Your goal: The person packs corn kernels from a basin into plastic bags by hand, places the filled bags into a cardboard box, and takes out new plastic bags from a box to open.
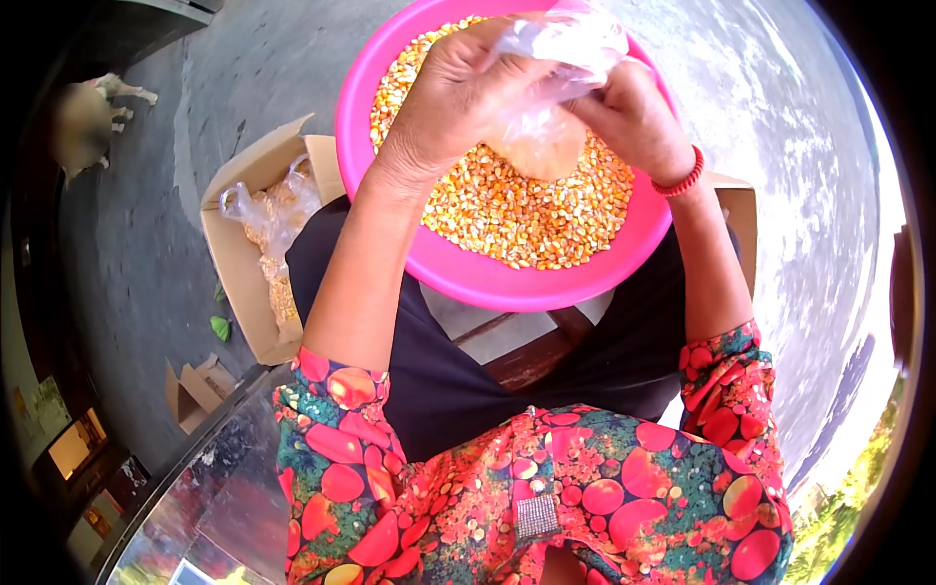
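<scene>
My left hand (pixel 453 102) grips the top of a clear plastic bag (pixel 570 44) above the basin, its fingers partly behind the film. Closed on the other side of the same bag is my right hand (pixel 639 115), with a red beaded bracelet (pixel 682 174) at the wrist. The bag's lower part looks pale orange and hangs low over the corn kernels (pixel 526 219); whether it touches them I cannot tell. Loose yellow-orange kernels lie in a wide pink basin (pixel 468 281) on my lap.
To the left stands an open cardboard box (pixel 229 278) holding plastic bags (pixel 283 210) and corn kernels. Another box (pixel 738 229) shows partly at the right. A small carton (pixel 195 390) and a green leaf (pixel 220 329) lie on the concrete floor (pixel 283 73). An animal (pixel 88 127) is at the far left.
</scene>
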A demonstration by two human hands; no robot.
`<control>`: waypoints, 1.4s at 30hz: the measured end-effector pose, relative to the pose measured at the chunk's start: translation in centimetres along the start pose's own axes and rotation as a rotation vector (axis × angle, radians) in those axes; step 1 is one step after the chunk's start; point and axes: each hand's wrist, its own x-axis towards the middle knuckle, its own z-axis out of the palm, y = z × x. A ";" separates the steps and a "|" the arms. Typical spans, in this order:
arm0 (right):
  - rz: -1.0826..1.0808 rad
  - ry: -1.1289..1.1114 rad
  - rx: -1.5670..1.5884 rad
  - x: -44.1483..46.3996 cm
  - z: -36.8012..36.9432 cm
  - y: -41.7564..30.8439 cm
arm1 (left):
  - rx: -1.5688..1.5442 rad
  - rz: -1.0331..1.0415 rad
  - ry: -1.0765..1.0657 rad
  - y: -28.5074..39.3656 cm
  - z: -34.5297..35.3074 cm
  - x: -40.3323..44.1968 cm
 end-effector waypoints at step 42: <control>0.127 0.293 0.550 0.3 -0.6 0.6 | 0.167 0.117 1.039 15.9 -16.8 -17.5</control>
